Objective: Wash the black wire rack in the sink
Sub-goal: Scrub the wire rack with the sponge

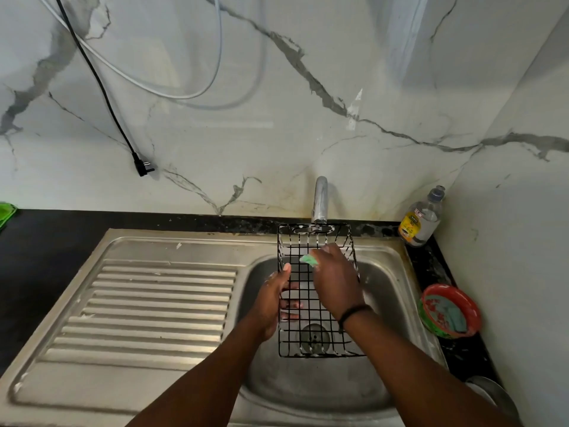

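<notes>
- One black wire rack (317, 291), a rectangular grid basket, is held above the basin of one stainless steel sink (385, 303), its far end just under the one chrome tap (320, 198).
- Left hand (274, 300): its grip is clenched on the rack's left edge, thumb on the near face and fingers showing through the grid behind.
- Right hand (335, 275): its grip is closed around one green scrubbing sponge (308, 259), pressed against the rack's wires; one black band sits on that wrist.
- One round drain (312, 335) is visible through the rack's lower grid.
- One ribbed drainboard (154, 309) lies to the left of the basin.
- On the black desk (46, 241): one clear plastic bottle with a yellow label (421, 220) in the right corner; one red-and-green round bowl (449, 311) just beside the sink's right rim.
- One black plug on a cable (143, 167) hangs against the marble wall; white cables, count unclear, loop above.
</notes>
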